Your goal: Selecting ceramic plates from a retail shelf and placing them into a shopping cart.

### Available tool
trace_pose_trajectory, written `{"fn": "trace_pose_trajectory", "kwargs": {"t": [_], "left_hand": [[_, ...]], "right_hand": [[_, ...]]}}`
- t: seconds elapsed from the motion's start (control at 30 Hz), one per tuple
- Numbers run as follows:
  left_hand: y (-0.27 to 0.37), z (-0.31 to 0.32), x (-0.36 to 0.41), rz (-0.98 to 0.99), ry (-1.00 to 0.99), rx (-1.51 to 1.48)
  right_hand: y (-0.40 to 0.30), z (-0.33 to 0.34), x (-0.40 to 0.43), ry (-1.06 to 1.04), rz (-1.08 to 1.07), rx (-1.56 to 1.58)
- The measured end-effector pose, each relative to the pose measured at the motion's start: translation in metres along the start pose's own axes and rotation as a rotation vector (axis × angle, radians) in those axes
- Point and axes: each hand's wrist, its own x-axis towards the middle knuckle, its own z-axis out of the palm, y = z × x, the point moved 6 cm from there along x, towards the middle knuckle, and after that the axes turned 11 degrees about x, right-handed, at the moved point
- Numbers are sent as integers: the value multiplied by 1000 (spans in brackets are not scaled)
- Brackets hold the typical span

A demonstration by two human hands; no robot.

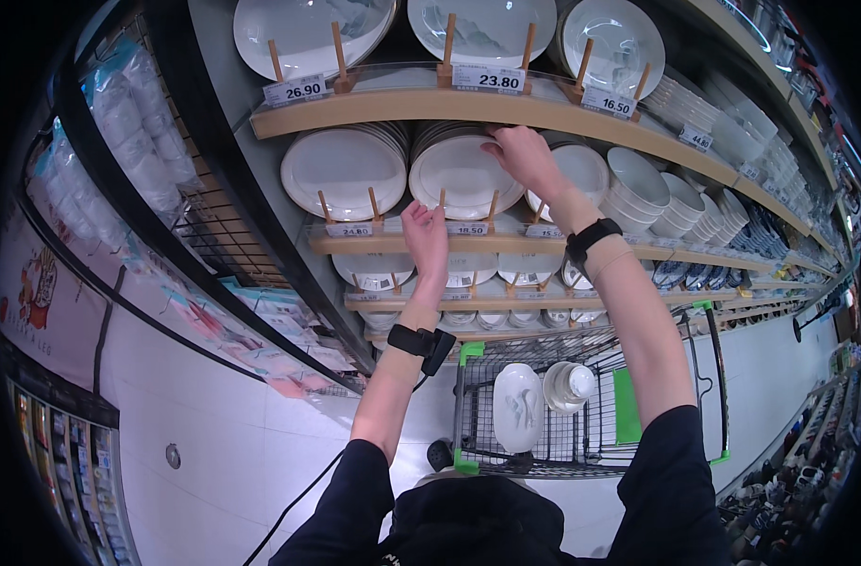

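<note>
A row of white oval plates (466,173) stands on edge in the middle shelf bay, held by wooden pegs (493,205). My right hand (528,159) is at the upper right rim of the front plate, thumb before its face and fingertips at the top edge, partly hidden under the shelf above. Whether it grips the plate is unclear. Low at the left rim of the same plate, my left hand (424,230) has loosely bent fingers and nothing visible in them. To its left stands another stack of white plates (344,173). Both wrists wear black bands.
The wooden edge of the upper shelf (430,106) runs just above my right hand. White bowls (637,187) are stacked to the right. Below stands a shopping cart (466,417) with an oval dish (519,417) and stacked round tableware (566,388). A black rack post (260,184) rises at left.
</note>
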Motion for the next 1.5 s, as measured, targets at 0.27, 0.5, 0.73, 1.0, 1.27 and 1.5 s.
{"fn": "trace_pose_trajectory", "kwargs": {"t": [0.27, 0.5, 0.73, 1.0, 1.27, 1.5], "left_hand": [[6, 47, 1, -271, -312, -469], [19, 61, 15, -487, -574, -968], [27, 56, 30, -497, -608, -1123], [37, 56, 28, -489, -629, -1154], [40, 60, 26, -480, -680, -1174], [38, 57, 27, -475, -684, -1186]], "right_hand": [[8, 16, 6, -99, 62, 25], [17, 17, 4, -2, 2, 75], [19, 22, 5, -79, 35, 113], [22, 27, 5, -86, 66, 175], [22, 25, 1, -88, 20, 178], [4, 13, -8, -26, -21, 285]]}}
